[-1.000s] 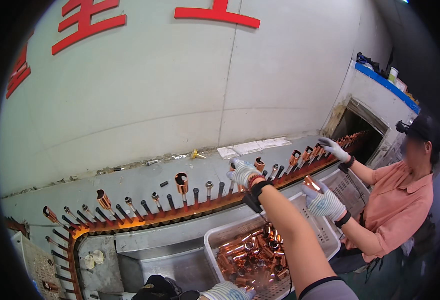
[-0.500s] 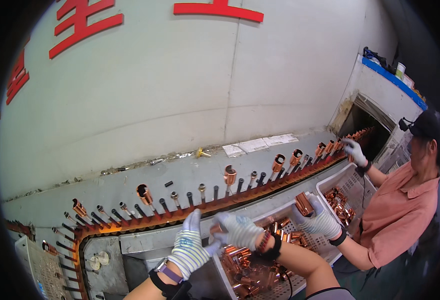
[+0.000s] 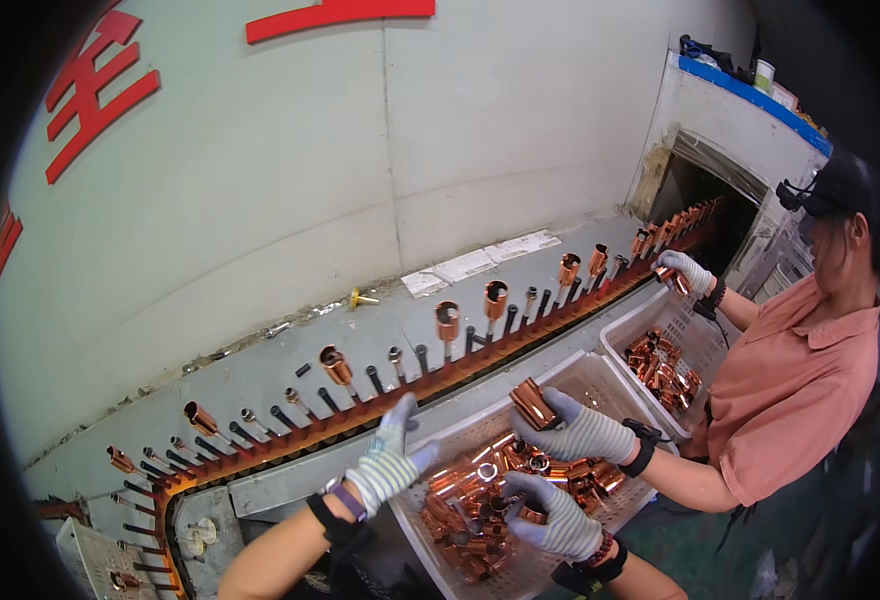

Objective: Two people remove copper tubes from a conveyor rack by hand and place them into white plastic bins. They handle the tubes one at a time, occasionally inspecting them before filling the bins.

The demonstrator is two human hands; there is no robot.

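Note:
My left hand (image 3: 390,462), in a striped white glove, is beside the near edge of the peg conveyor (image 3: 290,440). Its fingers are stretched out and nothing is in them. Over the perforated basket (image 3: 423,563) of loose copper fittings, my right hand (image 3: 560,520) curls its thumb and fingers around a copper fitting (image 3: 532,514). Dark and silvery pegs stand along the conveyor. Several carry wide copper fittings, such as a cut-out copper cup (image 3: 447,316) and a tilted copper cup (image 3: 336,364).
At the right, a co-worker (image 3: 795,370) holds a copper piece (image 3: 534,404) in a gloved hand above my basket. Their other hand (image 3: 685,272) is at the far pegs. A second basket (image 3: 620,350) holds copper parts. The conveyor passes a wall opening (image 3: 700,185).
The view has swung right. My right hand has left my left hand's side and come down over the basket. The co-worker's nearer hand has moved farther over that basket.

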